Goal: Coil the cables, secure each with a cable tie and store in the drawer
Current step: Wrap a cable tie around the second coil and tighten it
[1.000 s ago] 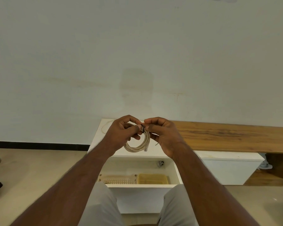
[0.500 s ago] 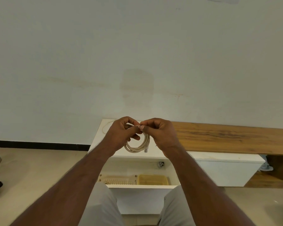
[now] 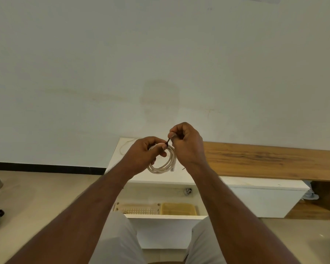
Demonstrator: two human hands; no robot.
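1. The left hand [image 3: 144, 153] grips a cream-white round-section cable wound into a loose coil [image 3: 163, 161], its fingers curled round the upper left arc and the thumb pressed on the top of the loops.
2. The right hand [image 3: 187, 144] sits just to the right of the coil and a little higher, fingers curled, pinching the free end of a thin black cable tie [image 3: 168, 141] between thumb and forefinger.
3. The tie runs as a short slanted line from the right hand's pinch down to the top of the coil at the left thumb; the two hands are close together, almost touching.
4. The coil hangs in the air above a low white cabinet top [image 3: 166, 178], with a clear plug dangling at its lower right.
5. Below the coil, an open white drawer [image 3: 166, 217] holds a pale perforated plastic tray [image 3: 139, 208] and a yellow plastic tray [image 3: 178, 208], side by side.
6. Behind the coil to the left, a second pale cable [image 3: 125, 145] lies on the cabinet top.
7. To the right of the coil runs a brown wooden shelf [image 3: 265, 159].
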